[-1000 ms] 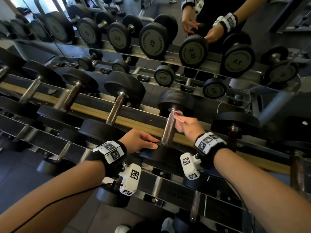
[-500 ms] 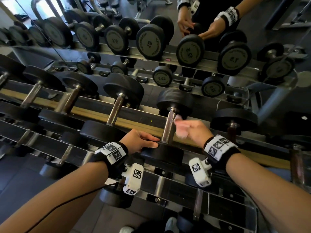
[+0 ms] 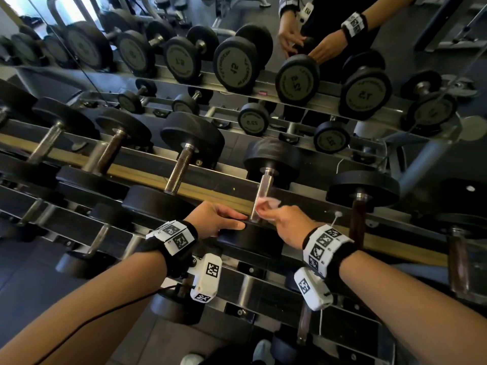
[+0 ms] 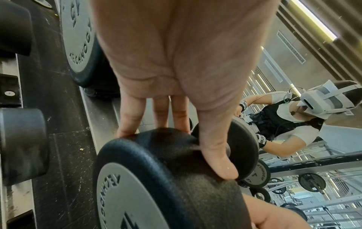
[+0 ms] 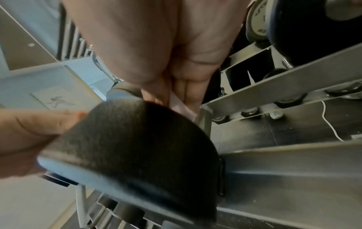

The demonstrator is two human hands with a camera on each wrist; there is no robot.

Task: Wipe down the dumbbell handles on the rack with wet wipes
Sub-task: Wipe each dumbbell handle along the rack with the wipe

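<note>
A black dumbbell lies on the upper rack tier with its steel handle (image 3: pixel 261 196) pointing away from me. My left hand (image 3: pixel 220 218) rests on the dumbbell's near head (image 3: pixel 253 242). Its straight fingers (image 4: pixel 129 117) and thumb lie over the same head (image 4: pixel 156 178). My right hand (image 3: pixel 288 222) pinches a pale wet wipe (image 3: pixel 268 204) against the lower end of the handle, just above the near head. In the right wrist view the wipe (image 5: pixel 180 106) shows between the fingers, behind the head (image 5: pixel 137 147).
More dumbbells lie on either side, one with a steel handle (image 3: pixel 179 172) to the left and one with a dark handle (image 3: pixel 358 219) to the right. A lower tier (image 3: pixel 253 283) holds smaller dumbbells. A mirror (image 3: pixel 316 48) behind the rack reflects my hands.
My right hand slid the wipe from the upper part of the handle down to its lower end, near the head. The left hand stayed on the near head.
</note>
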